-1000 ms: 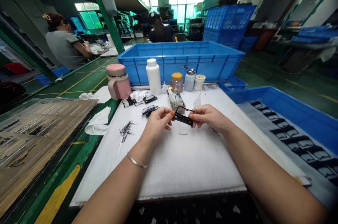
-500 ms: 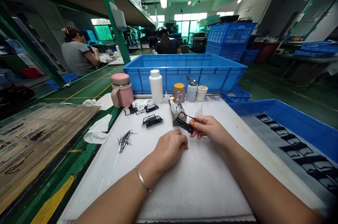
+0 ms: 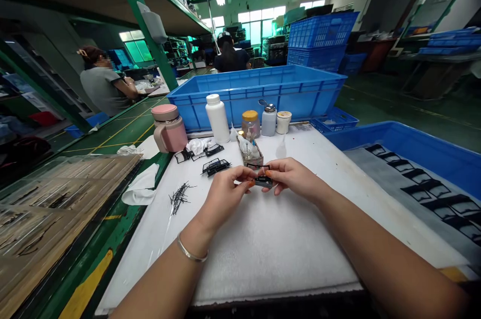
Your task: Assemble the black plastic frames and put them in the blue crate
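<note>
Between my two hands, above the white work surface, is a small black plastic frame. My left hand pinches its left end with thumb and fingers. On the other end, my right hand is closed around it. Just behind the frame stands a small box of little bottles. Left of my left hand lie several stacked black frames and a loose pile of thin black strips. More black frames rest by a crumpled white tissue.
Along the back stand a pink mug, a white bottle, a yellow-lidded jar, a pump bottle and a white jar. Behind them is a large blue crate. Black frames lie in rows in the right-hand bin. Two people sit further off.
My left hand has risen from the surface and now grips the black frame too. My right hand has turned the frame more level. The whole view has shifted slightly.
</note>
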Action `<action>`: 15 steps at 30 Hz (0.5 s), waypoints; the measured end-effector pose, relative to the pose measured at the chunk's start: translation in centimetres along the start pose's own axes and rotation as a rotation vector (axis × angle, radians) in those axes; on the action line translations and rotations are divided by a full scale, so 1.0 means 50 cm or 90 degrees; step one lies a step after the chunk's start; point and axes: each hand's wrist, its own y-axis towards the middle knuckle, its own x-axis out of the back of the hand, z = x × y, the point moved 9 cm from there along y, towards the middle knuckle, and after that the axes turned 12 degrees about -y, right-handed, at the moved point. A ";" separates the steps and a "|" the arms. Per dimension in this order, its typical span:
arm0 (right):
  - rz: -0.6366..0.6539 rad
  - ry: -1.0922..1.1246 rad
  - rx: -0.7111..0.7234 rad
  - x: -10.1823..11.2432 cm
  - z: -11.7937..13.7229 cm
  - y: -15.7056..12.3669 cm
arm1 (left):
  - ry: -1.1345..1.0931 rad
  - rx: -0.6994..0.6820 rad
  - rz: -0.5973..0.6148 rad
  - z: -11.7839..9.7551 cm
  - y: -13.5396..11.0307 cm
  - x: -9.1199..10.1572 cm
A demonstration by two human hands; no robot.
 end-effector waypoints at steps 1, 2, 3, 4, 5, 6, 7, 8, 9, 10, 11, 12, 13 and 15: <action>0.008 0.010 -0.008 -0.005 -0.003 0.000 | 0.003 -0.015 -0.012 -0.004 -0.001 0.003; 0.010 0.017 -0.018 -0.008 -0.007 0.000 | 0.005 -0.027 -0.021 -0.007 -0.002 0.006; 0.010 0.021 -0.028 -0.010 -0.010 0.000 | 0.008 -0.036 -0.030 -0.008 -0.003 0.009; 0.008 0.021 -0.034 -0.012 -0.013 0.000 | 0.013 -0.043 -0.037 -0.010 -0.004 0.012; 0.009 0.017 -0.036 -0.014 -0.014 -0.001 | 0.026 -0.054 -0.042 -0.012 -0.005 0.015; 0.010 0.012 -0.035 -0.016 -0.013 -0.001 | 0.043 -0.069 -0.042 -0.015 -0.006 0.016; 0.009 0.006 -0.032 -0.017 -0.012 -0.001 | 0.063 -0.088 -0.040 -0.019 -0.007 0.015; 0.007 0.003 -0.030 -0.018 -0.011 -0.001 | 0.085 -0.109 -0.036 -0.024 -0.008 0.014; 0.005 -0.001 -0.028 -0.019 -0.010 -0.002 | 0.105 -0.127 -0.033 -0.029 -0.009 0.012; 0.004 -0.003 -0.026 -0.020 -0.008 -0.003 | 0.117 -0.138 -0.030 -0.031 -0.010 0.010; 0.003 -0.005 -0.024 -0.021 -0.006 -0.004 | 0.122 -0.138 -0.029 -0.031 -0.011 0.009; 0.002 -0.008 -0.023 -0.022 -0.005 -0.004 | 0.124 -0.132 -0.030 -0.030 -0.011 0.008; 0.001 -0.013 -0.023 -0.022 -0.004 -0.005 | 0.130 -0.123 -0.030 -0.028 -0.011 0.007; -0.005 -0.027 -0.020 -0.022 -0.002 -0.006 | 0.166 -0.116 -0.024 -0.027 -0.011 0.003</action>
